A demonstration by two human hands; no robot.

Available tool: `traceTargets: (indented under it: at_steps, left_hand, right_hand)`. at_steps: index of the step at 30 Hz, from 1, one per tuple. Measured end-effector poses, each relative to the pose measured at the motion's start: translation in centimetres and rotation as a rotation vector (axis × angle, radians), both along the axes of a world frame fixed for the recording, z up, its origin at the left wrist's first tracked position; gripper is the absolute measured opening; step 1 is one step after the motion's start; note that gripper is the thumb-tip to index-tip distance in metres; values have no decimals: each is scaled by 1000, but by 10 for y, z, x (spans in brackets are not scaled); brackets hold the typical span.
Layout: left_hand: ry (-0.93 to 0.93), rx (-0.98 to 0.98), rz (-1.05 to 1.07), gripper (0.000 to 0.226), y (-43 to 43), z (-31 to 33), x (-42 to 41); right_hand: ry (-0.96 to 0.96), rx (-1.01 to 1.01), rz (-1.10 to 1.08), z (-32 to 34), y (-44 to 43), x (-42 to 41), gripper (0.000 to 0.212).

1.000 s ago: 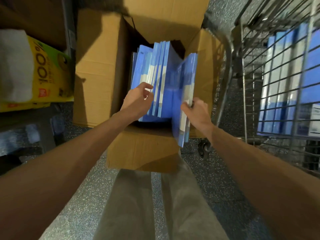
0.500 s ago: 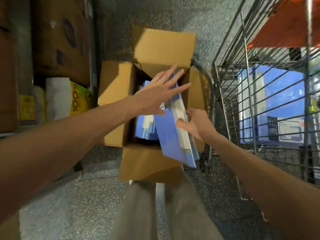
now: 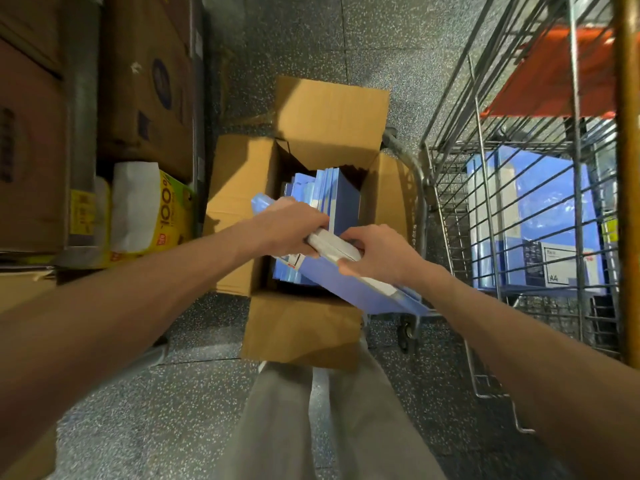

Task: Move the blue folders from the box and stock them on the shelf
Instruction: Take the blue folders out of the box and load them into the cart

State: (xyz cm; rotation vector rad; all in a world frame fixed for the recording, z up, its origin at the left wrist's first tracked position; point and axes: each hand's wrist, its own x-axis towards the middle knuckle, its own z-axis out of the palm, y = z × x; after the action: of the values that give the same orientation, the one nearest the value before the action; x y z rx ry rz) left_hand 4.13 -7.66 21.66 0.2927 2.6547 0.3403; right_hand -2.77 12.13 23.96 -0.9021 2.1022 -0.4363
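An open cardboard box (image 3: 249, 181) stands on the floor with several blue folders (image 3: 341, 199) upright inside. Both hands hold a bundle of blue folders (image 3: 349, 285) tilted over the box's near right corner. My left hand (image 3: 287, 230) grips the bundle's upper end from the left. My right hand (image 3: 377, 254) grips its white spine edge from the right. More blue folders (image 3: 540, 216) lie stocked on the wire shelf (image 3: 450, 202) at the right.
Cardboard cartons (image 3: 145, 81) and a yellow-green package (image 3: 166, 209) fill the rack on the left. An orange shelf board (image 3: 554, 74) sits above the wire shelf. A caster wheel (image 3: 407, 332) stands by the box. My legs are below on the speckled floor.
My left hand, earlier spread open above the folders, has come down and gripped the bundle. The bundle has tilted further out of the box. The camera has risen, showing more shelf.
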Motion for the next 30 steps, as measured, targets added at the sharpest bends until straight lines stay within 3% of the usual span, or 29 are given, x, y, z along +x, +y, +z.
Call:
traceTargets:
  at_steps: [7,10,14,18,23,28,30]
  left_hand:
    - [-26,25,437,38,-30,44,36]
    - [-5,92,653,42,-44,77,52]
    - [9,222,769,48,-57,133,58]
    - [-8,384,835,57,-66,183,54]
    - [-68,789,987,72,-68,233,49]
    - [-69,1043,1063,38,-50,278,45]
    - [-103,1096,1072,37,-38,292,44]
  right_hand:
    - [277,52,-144,56,-22,-7,59]
    - [306,-32,-303,89,-26,-13,78]
    - [386,-131,-507,139,-38,-6,95]
    - [257,-149,-787,172,-42,3,102]
    - [109,-125,-1103,199,-14,12,103]
    - [-95,-293,-1363,226,11,23,119]
    - [-213,-416,-1455,239,16,26,131]
